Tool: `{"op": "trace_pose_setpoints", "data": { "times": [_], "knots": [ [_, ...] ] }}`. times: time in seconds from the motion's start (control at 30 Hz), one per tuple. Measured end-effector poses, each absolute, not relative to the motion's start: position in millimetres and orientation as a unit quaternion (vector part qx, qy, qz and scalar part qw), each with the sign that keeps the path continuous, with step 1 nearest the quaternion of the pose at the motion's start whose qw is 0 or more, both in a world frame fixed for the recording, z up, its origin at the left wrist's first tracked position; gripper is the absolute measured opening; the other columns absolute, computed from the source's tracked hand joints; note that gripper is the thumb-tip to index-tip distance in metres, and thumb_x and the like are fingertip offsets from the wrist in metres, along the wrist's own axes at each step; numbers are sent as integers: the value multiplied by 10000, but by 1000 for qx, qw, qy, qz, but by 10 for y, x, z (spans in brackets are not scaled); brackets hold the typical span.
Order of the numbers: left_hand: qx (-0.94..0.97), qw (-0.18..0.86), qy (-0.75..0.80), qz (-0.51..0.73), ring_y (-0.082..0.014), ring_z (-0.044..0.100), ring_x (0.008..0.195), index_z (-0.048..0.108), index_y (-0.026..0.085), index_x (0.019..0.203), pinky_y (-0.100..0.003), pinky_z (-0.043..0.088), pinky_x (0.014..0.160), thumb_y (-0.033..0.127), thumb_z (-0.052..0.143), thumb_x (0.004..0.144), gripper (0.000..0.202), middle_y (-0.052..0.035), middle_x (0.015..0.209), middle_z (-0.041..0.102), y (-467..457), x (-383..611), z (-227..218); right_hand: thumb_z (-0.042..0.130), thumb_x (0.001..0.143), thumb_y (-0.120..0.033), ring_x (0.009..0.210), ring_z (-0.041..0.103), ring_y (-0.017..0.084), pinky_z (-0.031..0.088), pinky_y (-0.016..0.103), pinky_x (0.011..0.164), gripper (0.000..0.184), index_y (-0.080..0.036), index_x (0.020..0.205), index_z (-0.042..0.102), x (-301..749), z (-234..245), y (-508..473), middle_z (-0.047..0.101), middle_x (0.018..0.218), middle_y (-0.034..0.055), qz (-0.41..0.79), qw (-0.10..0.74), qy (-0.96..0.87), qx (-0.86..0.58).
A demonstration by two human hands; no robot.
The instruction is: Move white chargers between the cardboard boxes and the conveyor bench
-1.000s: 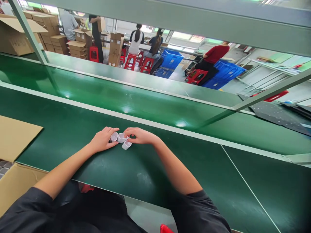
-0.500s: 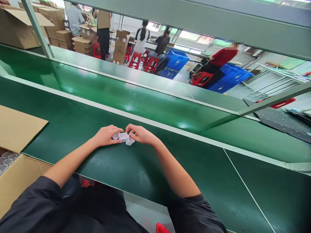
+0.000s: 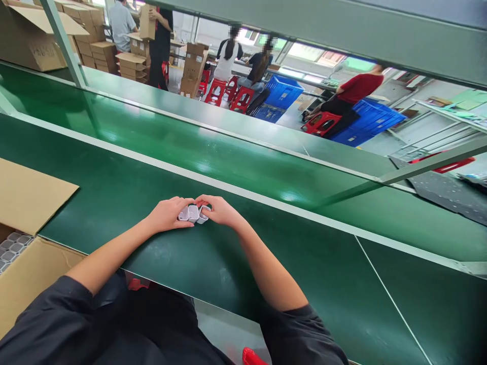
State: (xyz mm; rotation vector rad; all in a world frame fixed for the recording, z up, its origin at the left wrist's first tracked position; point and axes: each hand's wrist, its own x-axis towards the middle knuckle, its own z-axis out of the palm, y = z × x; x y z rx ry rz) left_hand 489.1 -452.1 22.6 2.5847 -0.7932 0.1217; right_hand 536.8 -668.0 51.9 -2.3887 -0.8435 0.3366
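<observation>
Three small white box-shaped plastic pieces stand in a row on the dark green table (image 3: 163, 263), between my hands. My left hand (image 3: 169, 214) is closed around the left piece (image 3: 183, 214), thumb in front and fingers behind. Pressed against it is the middle piece (image 3: 194, 213). At the right end, my right hand (image 3: 216, 209) pinches the third piece (image 3: 203, 218), which leans at an angle to the others. Its fingertips reach over the top and partly hide that piece.
An open cardboard box (image 3: 41, 268) holding several similar pieces (image 3: 13, 248) stands at my left. A pale rail (image 3: 213, 183) separates my table from the green belt (image 3: 182, 147) beyond. Across it, several people work among red stools (image 3: 242, 99), blue crates (image 3: 283, 93) and cartons.
The middle and left pieces have come together in a straighter row, and the right piece has moved closer to them. In the background, a person has shifted with a box; the view has turned slightly.
</observation>
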Motion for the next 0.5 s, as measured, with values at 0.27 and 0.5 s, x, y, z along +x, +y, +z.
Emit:
{"op": "trace_pose_setpoints", "data": {
  "times": [0.27,0.5],
  "knots": [
    [929,223,-295,18,-256,570,1156,424,237,1392,-364,498,917,572,725,761,775,-75,1295,596,-4459,4883,343,552,825,-187,983,623,163,523,263,727,396,-193,1220,575,5263,686,-6807,663,1117,66,146,344,-315,-872],
    [892,318,-314,-67,-228,476,1295,229,291,1508,-347,459,1010,469,774,746,953,-58,1464,473,-4202,4936,305,495,944,-257,873,609,180,435,323,803,240,-185,1113,649,4845,841,-6696,699,906,41,52,232,-295,-926]
  ]
}}
